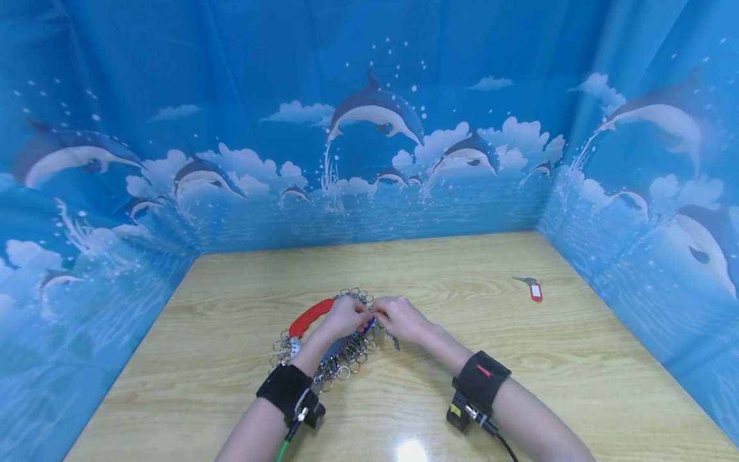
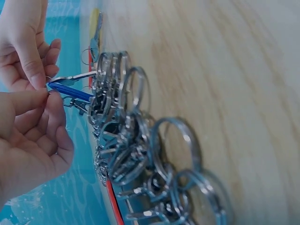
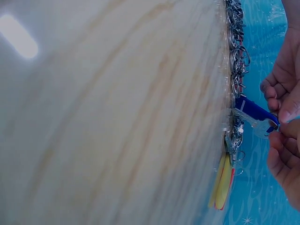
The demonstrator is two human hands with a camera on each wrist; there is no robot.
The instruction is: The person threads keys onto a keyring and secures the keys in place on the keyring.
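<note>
My left hand [image 1: 348,316] and right hand [image 1: 401,319] meet fingertip to fingertip over a key holder with a red handle [image 1: 310,317] and many metal rings [image 1: 344,371]. Between them is a blue key tag [image 2: 70,91] with a silver key [image 3: 262,128] beside it. The left hand [image 2: 35,143] pinches the tag's end, near its small split ring. Thumb and fingers of the right hand [image 2: 26,51] pinch at that ring, which the fingertips partly hide. Below the right hand, another key [image 1: 395,342] sticks out from the rings.
A key with a red-framed tag [image 1: 535,292] lies apart at the right of the wooden table [image 1: 439,269]. Yellow tags [image 3: 221,185] lie at the right end of the rings. A blue dolphin curtain [image 1: 369,212] closes off the back and sides.
</note>
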